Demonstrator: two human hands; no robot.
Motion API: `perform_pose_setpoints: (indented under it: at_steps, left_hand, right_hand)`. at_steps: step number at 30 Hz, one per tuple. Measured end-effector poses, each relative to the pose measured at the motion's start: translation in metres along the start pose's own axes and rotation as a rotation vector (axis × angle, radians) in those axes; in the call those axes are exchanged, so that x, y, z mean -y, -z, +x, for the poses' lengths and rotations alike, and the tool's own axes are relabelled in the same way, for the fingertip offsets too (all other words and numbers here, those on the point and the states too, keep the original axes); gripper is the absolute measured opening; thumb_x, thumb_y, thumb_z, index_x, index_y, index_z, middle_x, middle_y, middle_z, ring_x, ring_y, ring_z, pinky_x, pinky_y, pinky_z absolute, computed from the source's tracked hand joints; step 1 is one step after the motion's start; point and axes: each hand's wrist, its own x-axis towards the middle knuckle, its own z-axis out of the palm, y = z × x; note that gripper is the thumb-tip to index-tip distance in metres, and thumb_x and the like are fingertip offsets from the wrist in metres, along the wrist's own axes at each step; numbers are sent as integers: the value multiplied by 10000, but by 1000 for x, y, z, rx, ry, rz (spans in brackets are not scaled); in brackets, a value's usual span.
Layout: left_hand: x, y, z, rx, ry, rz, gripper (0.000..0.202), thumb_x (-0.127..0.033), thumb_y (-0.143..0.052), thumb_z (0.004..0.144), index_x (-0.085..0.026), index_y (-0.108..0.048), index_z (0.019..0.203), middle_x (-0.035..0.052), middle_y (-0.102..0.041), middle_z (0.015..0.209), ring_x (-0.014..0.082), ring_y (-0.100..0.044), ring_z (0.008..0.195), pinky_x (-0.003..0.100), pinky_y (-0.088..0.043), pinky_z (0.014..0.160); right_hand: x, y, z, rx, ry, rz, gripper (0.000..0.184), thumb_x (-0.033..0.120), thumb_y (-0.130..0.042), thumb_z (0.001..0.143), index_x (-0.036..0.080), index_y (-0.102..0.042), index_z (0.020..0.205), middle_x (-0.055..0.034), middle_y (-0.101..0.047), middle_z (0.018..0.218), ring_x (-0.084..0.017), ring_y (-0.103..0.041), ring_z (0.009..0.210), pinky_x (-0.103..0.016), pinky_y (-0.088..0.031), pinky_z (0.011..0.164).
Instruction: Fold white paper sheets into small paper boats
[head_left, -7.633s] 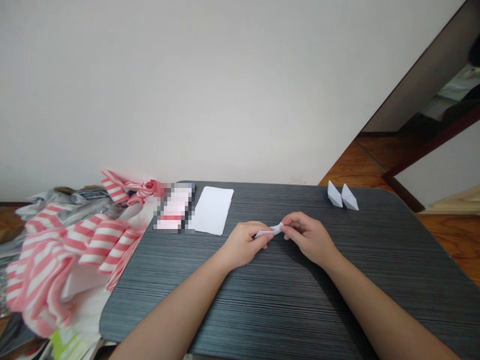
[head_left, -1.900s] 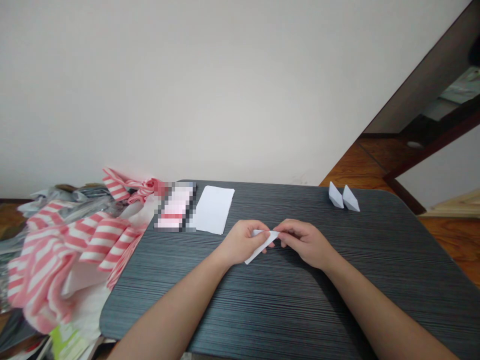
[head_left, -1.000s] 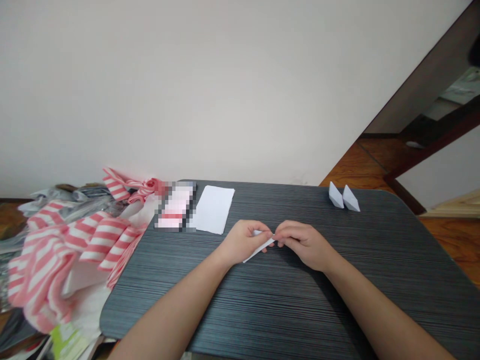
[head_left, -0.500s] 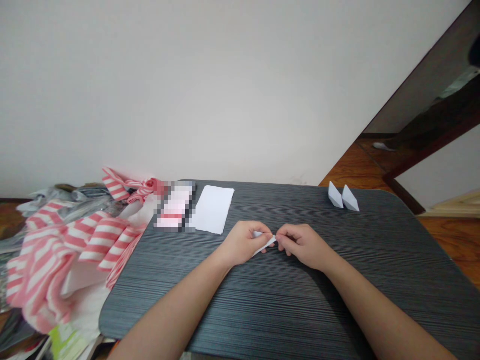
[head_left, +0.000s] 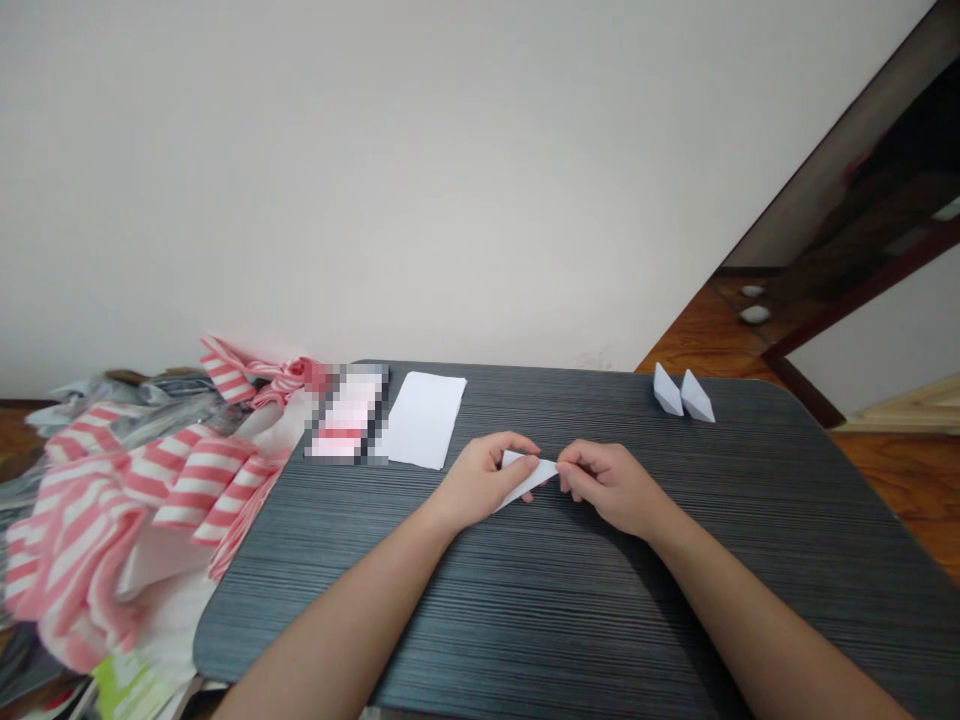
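Observation:
A small folded piece of white paper (head_left: 525, 474) is pinched between both my hands over the middle of a dark striped table (head_left: 525, 620). My left hand (head_left: 484, 482) is closed on its left part, thumb on top. Closed fingertips of my right hand (head_left: 609, 484) grip its pointed right end. Part of the paper is hidden under my left fingers.
Two folded white paper shapes (head_left: 681, 393) stand at the table's far right. A flat white sheet (head_left: 424, 420) and a blurred-out item (head_left: 346, 414) lie at the far left. Pink-and-white striped cloth (head_left: 135, 490) is heaped off the left edge. Wooden floor (head_left: 907, 470) lies to the right.
Over the last half second the paper has turned flatter and shows more of its face. Both hands stay together in the middle of the table, a little higher in view.

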Motion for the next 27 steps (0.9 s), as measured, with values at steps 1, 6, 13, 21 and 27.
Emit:
perform_pose_setpoints:
  at_steps: [1,6,13,21,27]
  left_hand:
    - [-1,0,0,6,-9,15,329,-405,-560,811,-141,-633,995,43,-666,660,117,-585,530,195,-407,479]
    - [-6,-2,-1,32,-86,94,290,-371,-553,809,-122,-700,794,66,-684,711,149,-620,651,234,-465,612]
    - [1,-2,0,7,-94,112,271,-337,-531,820,-121,-692,794,64,-681,699,145,-618,633,227,-458,596]
    - [-1,-2,-1,10,-80,158,300,-380,-523,826,-128,-685,814,55,-668,677,144,-614,621,222,-444,569]
    - [6,2,4,-70,31,-174,439,-521,-454,843,-152,-604,1027,19,-612,607,124,-567,506,199,-378,442]
  right_hand:
    - [1,0,0,11,16,-6,187,218,-477,878,179,-581,729,15,-599,595,-106,-557,507,-213,-405,522]
    - [3,-1,1,66,76,-61,207,230,-471,888,180,-591,728,12,-602,599,-106,-552,524,-213,-396,535]
    - [3,-2,0,45,82,-53,164,233,-477,885,188,-593,778,1,-621,658,-116,-563,571,-218,-406,555]
    - [3,-1,1,59,78,-43,179,238,-476,885,186,-583,751,2,-614,642,-117,-558,563,-218,-407,548]
    - [-5,0,-1,0,11,-7,176,232,-455,895,187,-553,755,15,-570,625,-114,-535,541,-228,-400,544]
